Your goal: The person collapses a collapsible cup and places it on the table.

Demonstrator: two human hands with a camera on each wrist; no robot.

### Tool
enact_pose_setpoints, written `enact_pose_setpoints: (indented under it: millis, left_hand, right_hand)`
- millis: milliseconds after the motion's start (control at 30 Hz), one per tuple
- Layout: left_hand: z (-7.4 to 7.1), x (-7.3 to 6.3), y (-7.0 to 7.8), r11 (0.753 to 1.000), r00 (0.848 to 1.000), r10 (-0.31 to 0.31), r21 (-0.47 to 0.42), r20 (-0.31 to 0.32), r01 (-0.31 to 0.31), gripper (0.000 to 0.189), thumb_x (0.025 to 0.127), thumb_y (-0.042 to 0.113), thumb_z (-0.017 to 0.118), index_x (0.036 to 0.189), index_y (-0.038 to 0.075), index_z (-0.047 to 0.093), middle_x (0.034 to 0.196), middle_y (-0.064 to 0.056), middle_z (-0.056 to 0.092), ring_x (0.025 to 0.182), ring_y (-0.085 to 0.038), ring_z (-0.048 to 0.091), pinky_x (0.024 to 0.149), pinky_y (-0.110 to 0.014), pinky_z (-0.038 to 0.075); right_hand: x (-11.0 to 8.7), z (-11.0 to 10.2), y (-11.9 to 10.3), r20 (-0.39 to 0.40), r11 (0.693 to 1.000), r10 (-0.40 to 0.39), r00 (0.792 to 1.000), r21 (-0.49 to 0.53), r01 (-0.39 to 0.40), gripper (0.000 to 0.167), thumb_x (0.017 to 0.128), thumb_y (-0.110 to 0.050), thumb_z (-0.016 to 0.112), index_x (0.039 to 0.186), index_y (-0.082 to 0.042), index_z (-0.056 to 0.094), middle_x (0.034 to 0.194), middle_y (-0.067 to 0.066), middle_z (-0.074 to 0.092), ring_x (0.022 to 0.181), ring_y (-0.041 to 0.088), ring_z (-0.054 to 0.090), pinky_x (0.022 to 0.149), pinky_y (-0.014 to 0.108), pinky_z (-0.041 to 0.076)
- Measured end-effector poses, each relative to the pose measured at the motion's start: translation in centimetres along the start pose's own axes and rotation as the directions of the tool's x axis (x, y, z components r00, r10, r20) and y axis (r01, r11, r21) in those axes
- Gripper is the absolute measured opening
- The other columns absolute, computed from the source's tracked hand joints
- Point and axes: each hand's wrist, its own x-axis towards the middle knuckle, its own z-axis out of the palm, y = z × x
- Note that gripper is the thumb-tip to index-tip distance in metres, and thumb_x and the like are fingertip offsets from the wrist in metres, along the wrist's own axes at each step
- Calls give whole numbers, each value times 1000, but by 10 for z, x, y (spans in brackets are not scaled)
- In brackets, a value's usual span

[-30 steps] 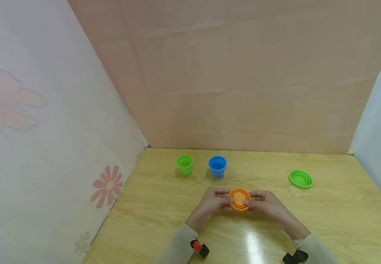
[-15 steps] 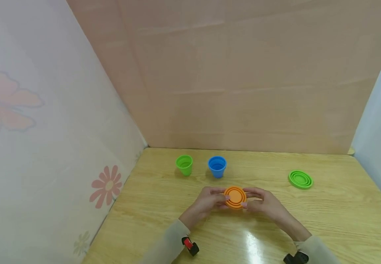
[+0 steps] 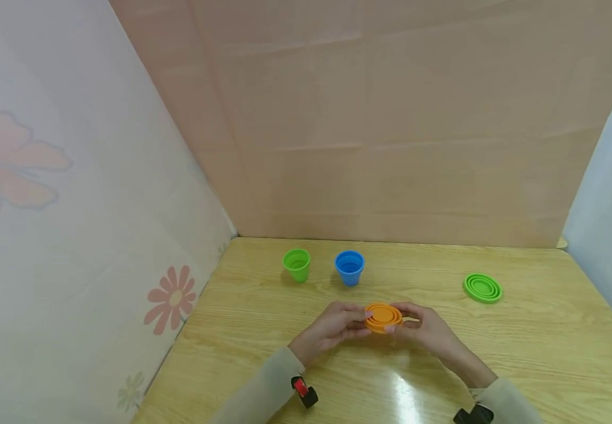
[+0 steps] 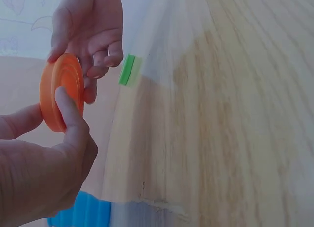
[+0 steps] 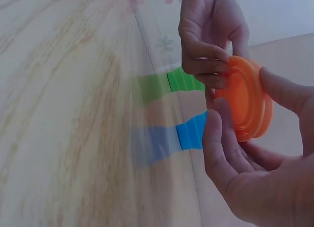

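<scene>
While your left hand (image 3: 333, 327) pinches the orange ringed disc (image 3: 383, 318) by its left edge, thumb over its upper face, your right hand (image 3: 429, 332) holds the opposite edge between thumb and fingers. You have it raised off the wooden table (image 3: 560, 347), on your side of the blue cup (image 3: 349, 270) and the green cup (image 3: 297, 267) (both upright, mouths up). Farther to your right, a flat green disc (image 3: 483, 288) lies on the wood.
</scene>
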Motion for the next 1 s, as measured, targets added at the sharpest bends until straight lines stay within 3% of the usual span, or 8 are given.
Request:
enact_pose_setpoints:
  millis: [200, 367, 467, 633, 800, 1000]
  left_hand:
    - [2, 4, 1, 992, 995, 102, 74, -19, -101, 34, 102, 24, 71, 130, 5, 71, 119, -10, 77, 96, -16, 77, 94, -34, 65]
    - [1, 1, 0, 973, 980, 196, 124, -23, -192, 31, 103, 10, 67, 134, 5, 70, 122, -15, 76, 105, -24, 78, 100, -40, 63]
    - [1, 1, 0, 947, 971, 240, 216, 8, -236, 37, 99, 6, 71, 136, 6, 69, 124, -12, 77, 108, -22, 77, 99, -39, 64]
    - [5, 6, -3, 887, 950, 308, 345, 55, -307, 34, 97, 16, 77, 130, 13, 74, 128, 0, 76, 110, -14, 75, 97, -32, 64]
    - [10, 12, -4, 871, 944, 330, 382, 13, -310, 24, 96, 24, 78, 119, 21, 80, 122, 7, 79, 108, -8, 74, 98, -29, 63]
    - [14, 18, -4, 892, 952, 307, 350, -8, -285, 25, 96, 23, 78, 119, 15, 80, 119, 1, 80, 103, -12, 77, 95, -33, 65]
  right_hand:
    - [-2, -6, -4, -55, 996, 76, 996, 41, -74, 66, 102, -28, 70, 149, 11, 48, 132, 22, 69, 106, 27, 76, 92, 39, 66]
    - [-6, -14, -7, -16, 984, 136, 991, 118, -133, 68, 107, -31, 63, 151, 16, 42, 131, 18, 70, 112, 25, 74, 98, 37, 64]
    - [-8, -19, -7, 29, 980, 139, 990, 140, -142, 61, 108, -32, 60, 146, 14, 49, 126, 13, 73, 112, 22, 75, 98, 35, 64]
    - [-11, -25, -4, 145, 971, 117, 983, 190, -143, 49, 112, -33, 51, 137, 8, 60, 116, 4, 77, 107, 19, 76, 97, 35, 63]
    - [-11, -28, -5, 200, 966, 137, 970, 189, -175, 58, 114, -41, 42, 142, 7, 57, 118, 7, 77, 105, 19, 75, 95, 35, 64]
    - [-12, -30, -6, 122, 977, 179, 976, 98, -192, 68, 113, -46, 43, 146, 13, 51, 127, 20, 74, 110, 27, 76, 95, 40, 65]
